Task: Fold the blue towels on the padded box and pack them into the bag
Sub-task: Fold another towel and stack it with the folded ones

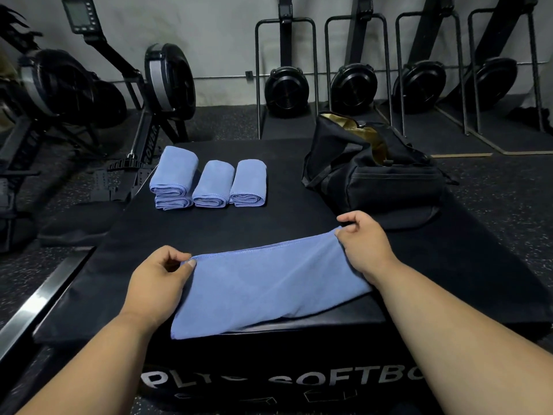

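A blue towel [263, 289] lies spread across the near part of the black padded box [239, 226]. My left hand [158, 280] pinches its far left corner between thumb and fingers. My right hand [363, 244] pinches the far right corner. The far edge is stretched between both hands, slightly lifted. Several folded blue towels [209, 182] sit in a row at the box's far left, one stacked on another. A black bag [374, 172] with a tan lining stands open at the far right of the box.
Rowing machines [89, 94] stand on the floor to the left, and several more are stored upright along the back wall [353, 85]. A metal rail [36, 310] runs along the floor at the near left. The box front shows white lettering.
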`<action>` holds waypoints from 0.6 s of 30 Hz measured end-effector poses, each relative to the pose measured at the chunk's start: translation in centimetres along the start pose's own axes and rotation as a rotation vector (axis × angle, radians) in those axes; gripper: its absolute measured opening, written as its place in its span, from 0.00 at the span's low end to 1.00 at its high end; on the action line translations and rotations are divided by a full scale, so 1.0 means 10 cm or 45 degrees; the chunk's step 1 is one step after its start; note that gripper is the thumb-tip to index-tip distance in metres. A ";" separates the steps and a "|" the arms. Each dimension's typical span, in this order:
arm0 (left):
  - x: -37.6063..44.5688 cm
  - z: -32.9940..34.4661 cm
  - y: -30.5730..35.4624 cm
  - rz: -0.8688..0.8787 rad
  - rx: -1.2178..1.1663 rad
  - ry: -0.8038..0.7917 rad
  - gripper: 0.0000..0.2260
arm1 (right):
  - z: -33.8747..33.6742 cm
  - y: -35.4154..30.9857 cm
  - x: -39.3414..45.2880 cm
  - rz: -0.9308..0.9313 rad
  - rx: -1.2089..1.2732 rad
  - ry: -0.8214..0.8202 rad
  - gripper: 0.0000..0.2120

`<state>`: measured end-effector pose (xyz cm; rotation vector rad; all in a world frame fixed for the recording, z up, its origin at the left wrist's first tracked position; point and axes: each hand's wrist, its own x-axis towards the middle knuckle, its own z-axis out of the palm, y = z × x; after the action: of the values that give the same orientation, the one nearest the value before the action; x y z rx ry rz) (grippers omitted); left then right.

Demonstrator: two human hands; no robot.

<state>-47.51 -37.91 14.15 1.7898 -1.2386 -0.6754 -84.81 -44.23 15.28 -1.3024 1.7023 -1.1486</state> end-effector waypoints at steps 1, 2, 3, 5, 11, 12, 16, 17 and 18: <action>-0.01 0.00 0.00 -0.002 -0.007 0.023 0.03 | 0.01 -0.01 0.01 -0.036 -0.038 0.003 0.11; -0.01 0.00 -0.01 -0.003 0.004 0.048 0.03 | 0.03 -0.01 0.01 -0.073 -0.077 0.009 0.10; -0.02 -0.01 -0.01 -0.008 0.027 0.073 0.04 | 0.04 -0.02 0.01 -0.108 -0.113 0.017 0.10; -0.01 -0.02 -0.03 -0.030 0.072 0.091 0.04 | 0.06 -0.02 0.02 -0.159 -0.181 0.029 0.09; 0.08 0.02 -0.05 -0.071 0.066 0.089 0.03 | 0.11 0.05 0.06 -0.192 -0.287 0.073 0.06; 0.09 0.03 -0.05 -0.064 0.056 0.087 0.02 | 0.11 0.06 0.07 -0.204 -0.311 0.069 0.06; 0.10 0.04 -0.05 -0.048 0.026 0.048 0.07 | 0.13 0.07 0.06 -0.226 -0.407 0.026 0.06; 0.10 0.02 -0.05 -0.055 0.021 0.040 0.07 | 0.12 0.06 0.05 -0.228 -0.417 0.021 0.06; 0.11 0.01 -0.05 -0.064 0.012 0.027 0.08 | 0.10 0.06 0.02 -0.226 -0.425 0.021 0.07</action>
<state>-46.92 -38.84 13.68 1.8364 -1.1879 -0.6786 -84.18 -44.63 14.35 -1.6799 1.8779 -1.0013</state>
